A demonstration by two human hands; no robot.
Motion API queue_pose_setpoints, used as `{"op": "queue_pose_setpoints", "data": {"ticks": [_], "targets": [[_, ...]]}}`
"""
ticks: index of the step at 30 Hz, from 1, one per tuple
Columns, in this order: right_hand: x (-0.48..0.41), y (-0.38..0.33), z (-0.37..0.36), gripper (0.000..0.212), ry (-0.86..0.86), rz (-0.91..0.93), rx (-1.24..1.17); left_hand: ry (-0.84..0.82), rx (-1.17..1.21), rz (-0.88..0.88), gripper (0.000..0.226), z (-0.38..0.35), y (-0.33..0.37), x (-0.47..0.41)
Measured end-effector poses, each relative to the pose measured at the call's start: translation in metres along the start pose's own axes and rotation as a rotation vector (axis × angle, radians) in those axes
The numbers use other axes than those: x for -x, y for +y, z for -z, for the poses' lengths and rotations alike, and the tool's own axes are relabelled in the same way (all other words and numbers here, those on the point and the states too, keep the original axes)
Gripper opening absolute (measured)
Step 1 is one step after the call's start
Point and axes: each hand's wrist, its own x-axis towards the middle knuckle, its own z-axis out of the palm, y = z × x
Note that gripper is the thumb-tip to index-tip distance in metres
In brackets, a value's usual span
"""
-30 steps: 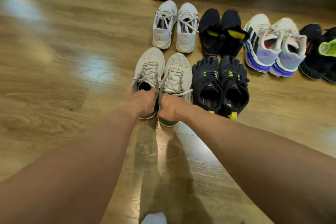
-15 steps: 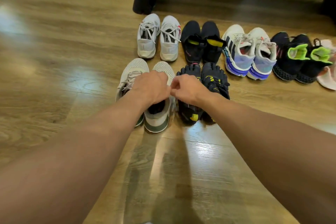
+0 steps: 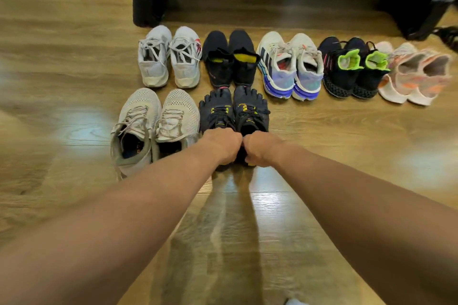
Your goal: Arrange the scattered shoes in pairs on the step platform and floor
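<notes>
Head view: beige sneakers (image 3: 177,111) beside toe shoes (image 3: 218,109), black slip-ons (image 3: 244,59) just ahead.

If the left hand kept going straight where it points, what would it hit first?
The left hand grips the black toe shoes, so those; past them, probably the blue-soled sneakers, though depth is unclear.
</notes>
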Motion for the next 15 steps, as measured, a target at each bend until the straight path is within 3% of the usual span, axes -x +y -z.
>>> {"op": "queue_pose_setpoints", "data": {"ticks": [6,15], "targets": [[-0.001,-0.002,0.002,0.030,-0.058,0.116,0.049,-0.024,-0.026,-0.004,0.034,-0.003,-0.007,0.007],[0.003,0.001,0.009,0.025,-0.125,0.113,0.079,-0.010,0.011,-0.043,0.028,-0.004,-0.004,0.011]]}}
